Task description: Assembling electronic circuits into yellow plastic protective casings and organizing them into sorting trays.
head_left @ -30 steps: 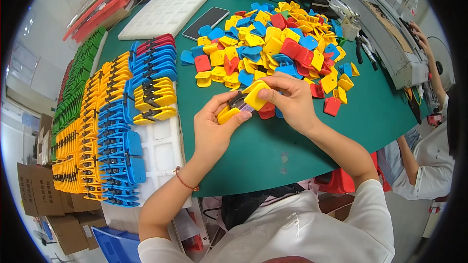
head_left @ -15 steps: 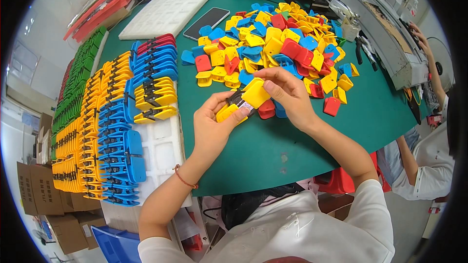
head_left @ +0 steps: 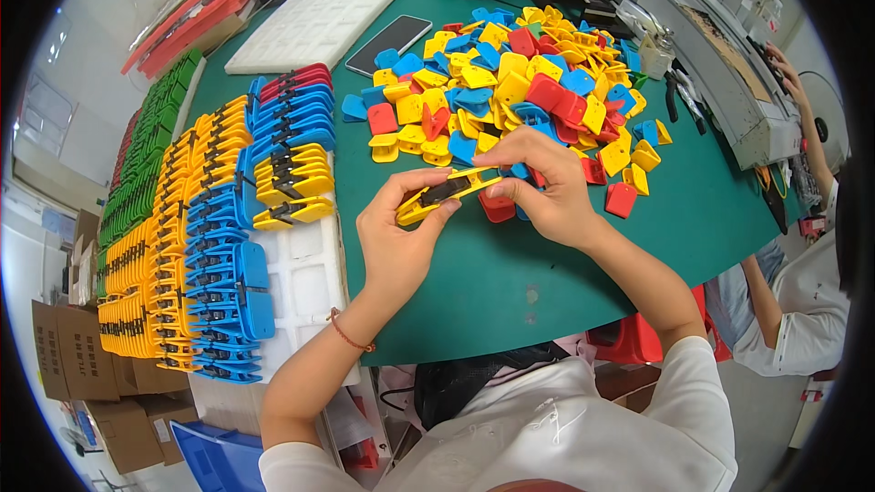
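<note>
A yellow plastic piece with a black middle [head_left: 445, 191], shaped like a clip, is held between my two hands above the green tabletop. Its narrow side faces up, so both yellow plates show edge-on. My left hand [head_left: 398, 223] pinches its left end between thumb and fingers. At the other end, the thumb and fingers of my right hand [head_left: 544, 184] close on the yellow plates. Just beyond my hands lies a loose heap of yellow, blue and red plastic pieces [head_left: 510, 87].
At left, a white foam tray [head_left: 305, 282] bears rows of blue, yellow and red pieces with black middles; green ones stand farther left. A phone [head_left: 389, 44] and a white foam panel [head_left: 324, 18] lie behind. Pliers [head_left: 672, 96] and a grey machine [head_left: 729, 64] are at right, near another person's arm [head_left: 802, 114].
The yellow piece has been turned: its broad yellow face and a label showed before, and now its narrow side is up. My right fingers have shifted along its right end.
</note>
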### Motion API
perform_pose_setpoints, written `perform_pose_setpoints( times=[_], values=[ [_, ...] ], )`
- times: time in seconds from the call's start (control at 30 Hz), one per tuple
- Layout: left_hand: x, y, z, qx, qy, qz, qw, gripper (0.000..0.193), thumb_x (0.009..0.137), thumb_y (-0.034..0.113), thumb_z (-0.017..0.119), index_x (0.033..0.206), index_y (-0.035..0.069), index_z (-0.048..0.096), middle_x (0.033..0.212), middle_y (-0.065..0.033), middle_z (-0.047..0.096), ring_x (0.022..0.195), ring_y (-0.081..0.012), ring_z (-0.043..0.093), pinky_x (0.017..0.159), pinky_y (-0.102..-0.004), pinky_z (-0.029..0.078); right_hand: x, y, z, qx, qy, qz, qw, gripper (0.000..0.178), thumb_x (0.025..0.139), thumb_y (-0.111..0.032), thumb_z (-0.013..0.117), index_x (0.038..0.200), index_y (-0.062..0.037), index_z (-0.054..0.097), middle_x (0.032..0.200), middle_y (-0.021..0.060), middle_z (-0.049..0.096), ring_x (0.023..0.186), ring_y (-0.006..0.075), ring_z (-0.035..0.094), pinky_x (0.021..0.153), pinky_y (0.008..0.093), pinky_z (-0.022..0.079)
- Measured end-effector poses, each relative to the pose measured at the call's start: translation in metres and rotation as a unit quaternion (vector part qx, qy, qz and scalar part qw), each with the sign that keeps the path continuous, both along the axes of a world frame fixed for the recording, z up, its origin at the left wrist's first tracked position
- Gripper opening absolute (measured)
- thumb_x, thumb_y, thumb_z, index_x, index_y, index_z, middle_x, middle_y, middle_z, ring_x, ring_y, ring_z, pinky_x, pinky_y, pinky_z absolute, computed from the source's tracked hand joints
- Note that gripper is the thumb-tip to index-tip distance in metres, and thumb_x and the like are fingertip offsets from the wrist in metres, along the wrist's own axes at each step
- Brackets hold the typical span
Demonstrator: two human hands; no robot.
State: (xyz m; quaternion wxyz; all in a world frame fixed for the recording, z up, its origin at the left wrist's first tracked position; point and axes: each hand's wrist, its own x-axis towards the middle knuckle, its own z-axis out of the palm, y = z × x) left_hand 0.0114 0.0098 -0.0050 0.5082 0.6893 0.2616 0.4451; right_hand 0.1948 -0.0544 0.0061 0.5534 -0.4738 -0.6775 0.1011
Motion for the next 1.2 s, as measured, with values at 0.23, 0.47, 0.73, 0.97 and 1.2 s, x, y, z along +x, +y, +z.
perform_pose_setpoints(
  times=[0.23,0.47,0.73,0.97,1.2],
  values=[
    [-0.006,0.007,-0.004,0.213,0.059,0.040,0.974,0.027,0.077,-0.009,0.066,0.101,-0.001,0.056,0.106,-0.0115,0.062,0.099,-0.0168,0.061,0.087,-0.0275,0.049,0.005,-0.001,-0.004,0.060,0.012,-0.014,0.998,0.030,0.066,0.010,0.068,0.093,-0.0027,0.067,0.084,0.0079,0.066,0.076,0.0199,0.063,0.067,0.0279,0.050],
    [-0.001,0.006,0.001,0.034,-0.027,0.060,0.997,0.023,0.077,-0.006,0.066,0.097,-0.001,0.057,0.102,-0.0117,0.063,0.096,-0.0177,0.062,0.086,-0.0284,0.049,0.031,0.015,0.015,0.135,-0.132,-0.316,0.930,0.038,0.073,0.000,0.069,0.110,-0.0030,0.060,0.120,0.0142,0.053,0.115,0.0305,0.046,0.095,0.0382,0.038],
    [-0.002,0.010,-0.005,-0.071,-0.014,0.052,0.996,0.023,0.081,-0.001,0.066,0.101,0.000,0.055,0.102,-0.0095,0.063,0.095,-0.0143,0.062,0.083,-0.0257,0.050,0.010,0.008,-0.010,-0.046,-0.412,-0.166,0.895,0.025,0.069,-0.005,0.064,0.093,-0.0081,0.066,0.111,0.0114,0.059,0.126,0.0307,0.041,0.105,0.0509,0.021],
    [-0.004,0.012,-0.005,-0.107,-0.013,0.023,0.994,0.028,0.081,0.001,0.068,0.105,0.000,0.053,0.101,-0.0085,0.062,0.095,-0.0128,0.060,0.084,-0.0251,0.048,0.010,0.010,-0.002,0.046,-0.323,-0.197,0.924,0.026,0.078,-0.014,0.071,0.100,-0.0034,0.062,0.096,0.0085,0.061,0.096,0.0216,0.059,0.090,0.0405,0.038],
    [0.002,0.008,-0.001,-0.209,-0.054,-0.043,0.976,0.034,0.079,0.002,0.072,0.108,-0.004,0.053,0.100,-0.0089,0.062,0.093,-0.0107,0.060,0.080,-0.0226,0.050,0.013,0.006,0.002,-0.108,0.261,0.010,0.959,0.030,0.082,-0.009,0.070,0.108,0.0017,0.060,0.096,0.0057,0.063,0.086,0.0102,0.060,0.076,0.0247,0.050]
  ],
)
